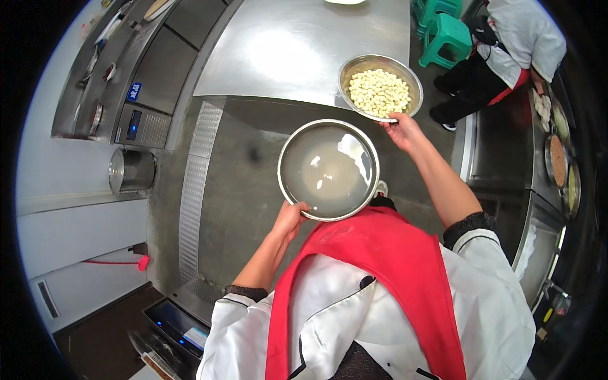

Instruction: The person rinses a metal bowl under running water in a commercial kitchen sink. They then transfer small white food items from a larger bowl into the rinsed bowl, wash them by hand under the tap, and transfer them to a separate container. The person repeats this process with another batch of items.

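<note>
My left hand (pixel 290 219) grips the near rim of a round stainless steel bowl (pixel 327 170), its thumb over the edge. Cloudy liquid with bright reflections fills the bowl, which is held above the floor close to the red apron. Farther out to the right, a second metal bowl (pixel 416 90) is in my right hand (pixel 403 130), the thumb over its near rim. Pale yellow, bean-like or nut-like pieces (pixel 379 92) cover its bottom. That bowl overlaps the near right corner of the steel table (pixel 266 80); whether it rests there I cannot tell.
At the upper right, a person (pixel 513 42) in a white jacket stands at a counter with food-filled containers (pixel 556 160). Green plastic stools (pixel 445 42) stand beside the table. On the left are a steel counter with cabinets (pixel 164 69), a metal pot (pixel 133 170) and a floor drain grate (pixel 195 190).
</note>
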`<action>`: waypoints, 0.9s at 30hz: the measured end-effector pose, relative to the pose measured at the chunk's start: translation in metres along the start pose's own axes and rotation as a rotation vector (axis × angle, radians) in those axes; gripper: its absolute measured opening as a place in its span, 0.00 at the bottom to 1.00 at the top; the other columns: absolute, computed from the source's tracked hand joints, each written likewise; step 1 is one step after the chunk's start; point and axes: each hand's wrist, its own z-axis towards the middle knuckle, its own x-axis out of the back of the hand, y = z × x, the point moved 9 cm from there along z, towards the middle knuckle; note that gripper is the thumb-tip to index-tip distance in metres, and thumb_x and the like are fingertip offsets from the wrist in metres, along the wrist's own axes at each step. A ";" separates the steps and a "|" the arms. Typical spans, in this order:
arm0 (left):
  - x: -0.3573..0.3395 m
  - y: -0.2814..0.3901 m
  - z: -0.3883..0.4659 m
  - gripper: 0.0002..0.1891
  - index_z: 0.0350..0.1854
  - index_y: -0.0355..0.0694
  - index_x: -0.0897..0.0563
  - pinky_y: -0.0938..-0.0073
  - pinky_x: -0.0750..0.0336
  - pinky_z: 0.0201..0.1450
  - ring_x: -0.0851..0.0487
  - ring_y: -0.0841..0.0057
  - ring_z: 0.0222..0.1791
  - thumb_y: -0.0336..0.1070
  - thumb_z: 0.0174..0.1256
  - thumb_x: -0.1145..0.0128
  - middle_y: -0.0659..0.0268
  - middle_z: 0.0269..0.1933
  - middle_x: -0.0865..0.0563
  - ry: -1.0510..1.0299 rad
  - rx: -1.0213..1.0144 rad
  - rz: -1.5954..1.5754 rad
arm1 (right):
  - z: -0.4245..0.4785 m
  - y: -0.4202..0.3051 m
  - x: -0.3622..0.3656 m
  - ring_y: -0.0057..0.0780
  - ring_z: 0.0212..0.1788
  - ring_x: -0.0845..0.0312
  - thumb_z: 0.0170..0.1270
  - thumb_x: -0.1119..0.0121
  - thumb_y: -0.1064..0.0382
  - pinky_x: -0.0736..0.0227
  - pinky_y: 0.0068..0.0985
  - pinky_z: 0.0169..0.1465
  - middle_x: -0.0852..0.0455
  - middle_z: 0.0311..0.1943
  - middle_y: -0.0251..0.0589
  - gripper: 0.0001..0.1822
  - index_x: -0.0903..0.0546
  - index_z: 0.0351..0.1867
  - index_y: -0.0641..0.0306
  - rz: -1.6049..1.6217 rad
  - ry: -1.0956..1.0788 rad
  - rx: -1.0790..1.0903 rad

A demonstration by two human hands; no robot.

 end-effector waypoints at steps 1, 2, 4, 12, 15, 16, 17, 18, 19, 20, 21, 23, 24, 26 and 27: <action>-0.005 0.000 -0.010 0.18 0.46 0.27 0.32 0.77 0.24 0.30 0.23 0.76 0.29 0.21 0.49 0.55 0.60 0.35 0.23 0.021 -0.007 -0.010 | 0.005 -0.002 0.003 0.31 0.32 0.24 0.60 0.57 0.70 0.25 0.17 0.31 0.24 0.38 0.52 0.16 0.36 0.49 0.75 -0.001 0.009 -0.004; -0.010 0.000 -0.019 0.18 0.46 0.27 0.32 0.78 0.24 0.30 0.23 0.76 0.29 0.21 0.50 0.55 0.60 0.35 0.23 0.040 -0.013 -0.019 | 0.010 -0.005 0.002 0.31 0.32 0.24 0.62 0.56 0.70 0.24 0.18 0.31 0.25 0.39 0.51 0.16 0.36 0.50 0.73 -0.001 -0.031 -0.035; -0.016 -0.010 -0.029 0.17 0.46 0.27 0.32 0.78 0.24 0.30 0.23 0.77 0.29 0.21 0.50 0.54 0.60 0.35 0.23 0.081 -0.026 -0.038 | 0.011 -0.006 -0.002 0.32 0.33 0.24 0.62 0.55 0.68 0.23 0.18 0.32 0.25 0.40 0.51 0.16 0.36 0.51 0.72 -0.042 -0.026 -0.030; -0.042 -0.037 -0.016 0.17 0.45 0.28 0.32 0.79 0.24 0.30 0.23 0.77 0.29 0.21 0.50 0.54 0.61 0.34 0.23 0.063 -0.045 -0.017 | -0.029 0.003 0.012 0.35 0.41 0.24 0.61 0.52 0.42 0.25 0.27 0.45 0.26 0.45 0.55 0.32 0.35 0.51 0.74 -0.465 -0.180 0.029; -0.049 -0.039 -0.002 0.16 0.45 0.28 0.31 0.78 0.24 0.32 0.22 0.76 0.31 0.22 0.50 0.54 0.60 0.35 0.23 0.013 -0.073 0.033 | -0.074 0.014 0.026 0.29 0.33 0.24 0.58 0.57 0.33 0.25 0.27 0.41 0.22 0.37 0.47 0.38 0.30 0.47 0.73 -0.688 -0.261 -0.012; -0.053 -0.040 0.001 0.16 0.45 0.28 0.31 0.77 0.24 0.32 0.22 0.76 0.31 0.22 0.51 0.54 0.60 0.35 0.22 -0.003 -0.080 0.048 | -0.097 0.024 0.027 0.28 0.32 0.24 0.58 0.55 0.34 0.25 0.26 0.39 0.21 0.35 0.44 0.37 0.29 0.47 0.72 -0.692 -0.307 -0.063; -0.055 -0.040 0.004 0.16 0.45 0.28 0.31 0.77 0.24 0.33 0.22 0.76 0.32 0.22 0.51 0.54 0.60 0.36 0.22 -0.022 -0.078 0.064 | -0.120 0.033 0.028 0.27 0.31 0.24 0.58 0.54 0.35 0.25 0.25 0.38 0.21 0.34 0.42 0.35 0.29 0.47 0.71 -0.694 -0.352 -0.113; -0.063 -0.040 0.006 0.16 0.45 0.28 0.31 0.77 0.24 0.33 0.21 0.75 0.33 0.22 0.51 0.54 0.60 0.36 0.22 -0.052 -0.075 0.086 | -0.134 0.041 0.041 0.26 0.31 0.23 0.59 0.53 0.37 0.25 0.24 0.37 0.21 0.34 0.42 0.34 0.28 0.47 0.71 -0.733 -0.303 -0.109; -0.072 -0.039 0.010 0.16 0.45 0.27 0.30 0.76 0.24 0.34 0.21 0.75 0.33 0.22 0.51 0.54 0.59 0.36 0.22 -0.084 -0.070 0.107 | -0.146 0.047 0.051 0.25 0.31 0.23 0.59 0.51 0.39 0.25 0.24 0.35 0.20 0.35 0.42 0.32 0.28 0.47 0.70 -0.770 -0.251 -0.108; -0.078 -0.036 0.012 0.16 0.45 0.28 0.30 0.75 0.24 0.34 0.22 0.75 0.33 0.22 0.50 0.54 0.59 0.37 0.22 -0.100 -0.066 0.168 | -0.159 0.056 0.055 0.25 0.32 0.22 0.59 0.49 0.42 0.25 0.22 0.35 0.20 0.37 0.43 0.30 0.28 0.48 0.70 -0.626 -0.237 -0.158; -0.086 -0.034 0.014 0.16 0.45 0.28 0.30 0.75 0.24 0.34 0.22 0.75 0.32 0.22 0.50 0.54 0.59 0.37 0.22 -0.128 -0.056 0.209 | -0.163 0.063 0.067 0.27 0.36 0.22 0.58 0.46 0.46 0.24 0.24 0.37 0.20 0.40 0.44 0.29 0.29 0.50 0.70 -0.563 -0.233 -0.173; -0.102 -0.033 0.020 0.16 0.44 0.28 0.30 0.75 0.24 0.34 0.22 0.74 0.32 0.22 0.50 0.54 0.59 0.36 0.22 -0.176 -0.037 0.289 | -0.174 0.071 0.080 0.29 0.38 0.23 0.57 0.43 0.51 0.24 0.27 0.38 0.21 0.42 0.44 0.28 0.31 0.53 0.69 -0.570 -0.194 -0.070; -0.117 -0.027 0.014 0.15 0.43 0.28 0.29 0.74 0.25 0.34 0.22 0.74 0.31 0.23 0.50 0.53 0.60 0.35 0.21 -0.177 -0.029 0.324 | -0.181 0.074 0.093 0.30 0.39 0.23 0.57 0.42 0.58 0.25 0.30 0.38 0.22 0.43 0.44 0.26 0.33 0.54 0.67 -0.488 -0.126 -0.061; -0.138 -0.031 0.015 0.14 0.42 0.29 0.28 0.74 0.25 0.34 0.22 0.74 0.31 0.24 0.51 0.53 0.60 0.34 0.21 -0.230 -0.012 0.409 | -0.191 0.083 0.124 0.30 0.38 0.23 0.57 0.44 0.62 0.25 0.29 0.38 0.22 0.42 0.44 0.24 0.34 0.54 0.67 -0.449 -0.080 -0.074; -0.151 -0.031 0.014 0.14 0.42 0.29 0.28 0.74 0.25 0.35 0.22 0.74 0.31 0.24 0.51 0.53 0.61 0.33 0.21 -0.259 -0.008 0.454 | -0.198 0.086 0.139 0.30 0.38 0.23 0.57 0.45 0.64 0.25 0.29 0.37 0.22 0.41 0.44 0.23 0.34 0.54 0.67 -0.427 -0.058 -0.077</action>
